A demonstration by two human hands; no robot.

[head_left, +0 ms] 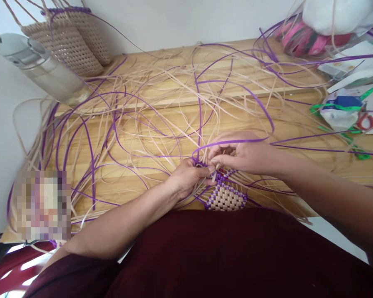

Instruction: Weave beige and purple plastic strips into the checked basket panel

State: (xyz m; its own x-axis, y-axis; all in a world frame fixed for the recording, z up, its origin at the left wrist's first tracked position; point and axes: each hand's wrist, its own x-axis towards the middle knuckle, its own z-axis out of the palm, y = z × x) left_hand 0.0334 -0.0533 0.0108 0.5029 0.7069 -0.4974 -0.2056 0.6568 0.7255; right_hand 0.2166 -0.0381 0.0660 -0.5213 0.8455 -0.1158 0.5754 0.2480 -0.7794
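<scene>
A pale wall (180, 20) is seen behind a wooden worktop (161, 145), over which loose purple and beige strips (202, 91) are strewn. Woven basketwork (62, 43) and a clear bottle (54, 78) are stood toward the far left corner. At the near edge, a purple-and-beige woven piece (226, 198) is located; its purple border is pinched in the left hand's (186, 177) grip. By the right hand's (240, 155) grip, fingertips together, a small pale strip end (214, 177) is pinched beside that border.

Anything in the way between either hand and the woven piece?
Nothing visible: the left hand and right hand are both at the upper edge of the woven piece. One purple strip crosses over the right hand.
</scene>
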